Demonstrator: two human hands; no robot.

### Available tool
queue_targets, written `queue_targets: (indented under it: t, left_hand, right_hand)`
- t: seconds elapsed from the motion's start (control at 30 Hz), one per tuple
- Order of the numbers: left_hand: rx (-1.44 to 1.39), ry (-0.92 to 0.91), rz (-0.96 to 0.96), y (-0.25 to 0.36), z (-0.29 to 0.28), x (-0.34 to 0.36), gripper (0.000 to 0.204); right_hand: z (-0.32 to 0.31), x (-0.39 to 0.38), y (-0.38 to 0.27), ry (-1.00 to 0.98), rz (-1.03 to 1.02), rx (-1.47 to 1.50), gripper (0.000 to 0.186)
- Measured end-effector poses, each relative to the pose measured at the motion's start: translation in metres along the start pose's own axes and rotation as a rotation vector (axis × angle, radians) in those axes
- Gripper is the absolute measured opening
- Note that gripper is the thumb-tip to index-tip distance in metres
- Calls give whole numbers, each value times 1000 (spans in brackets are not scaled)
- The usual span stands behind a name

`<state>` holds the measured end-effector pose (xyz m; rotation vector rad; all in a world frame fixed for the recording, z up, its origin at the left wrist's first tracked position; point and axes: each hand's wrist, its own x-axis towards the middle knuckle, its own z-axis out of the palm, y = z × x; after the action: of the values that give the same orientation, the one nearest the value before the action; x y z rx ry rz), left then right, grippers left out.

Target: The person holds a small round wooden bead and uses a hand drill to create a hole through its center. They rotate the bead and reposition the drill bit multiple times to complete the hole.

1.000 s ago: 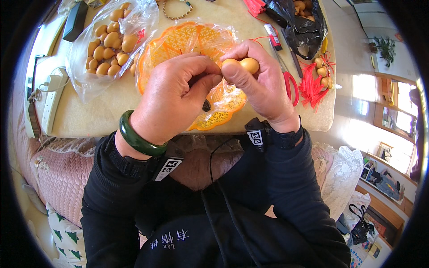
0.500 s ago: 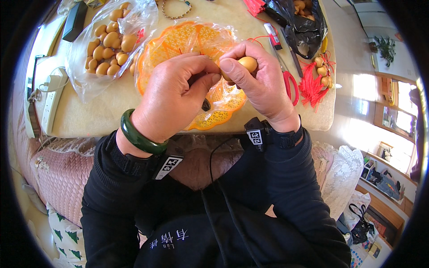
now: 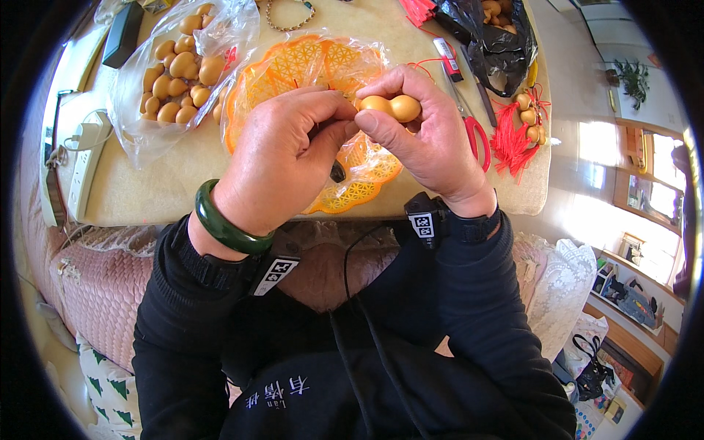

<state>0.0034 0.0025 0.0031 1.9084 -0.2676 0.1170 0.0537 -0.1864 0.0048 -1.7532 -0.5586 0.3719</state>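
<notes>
Between the fingers and thumb of my right hand (image 3: 429, 147) lies a small yellow double-bulbed gourd (image 3: 403, 108). My left hand (image 3: 271, 161), with a green bangle (image 3: 231, 231) at its wrist, has its fingers pinched at the gourd's left end; what they grip is too hidden to make out. Both hands are over an orange perforated tray (image 3: 352, 192) covered in crumpled clear plastic. Right of them are red-handled scissors (image 3: 478, 143) and gourds with red tassels (image 3: 513, 150).
A clear bag of gourds (image 3: 176, 88) is at the left, beside a white power strip (image 3: 89, 165). A black bag of gourds (image 3: 499, 62), a dark narrow tool (image 3: 480, 92) and a small tube (image 3: 447, 60) sit at the back right. A bead string (image 3: 290, 22) lies behind the tray.
The gourd has turned slightly in my right hand, and that thumb has shifted down and left, uncovering more of it. My left hand has barely moved.
</notes>
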Motion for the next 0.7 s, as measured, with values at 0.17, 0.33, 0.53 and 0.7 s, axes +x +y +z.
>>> queue_targets:
  t: [0.17, 0.33, 0.53, 0.7]
  left_hand:
    - [-5, -2, -5, 0, 0, 0, 5]
    - [-61, -7, -50, 1, 2, -2, 4]
    - [-74, 8, -33, -1, 3, -2, 5]
    - [-23, -9, -22, 0, 0, -2, 5]
  right_hand:
    - [0, -1, 2, 15, -57, -36, 25]
    - [1, 0, 4, 23, 71, 80, 27]
    - [2, -1, 3, 55, 87, 38, 26]
    - [3, -1, 2, 56, -13, -25, 24]
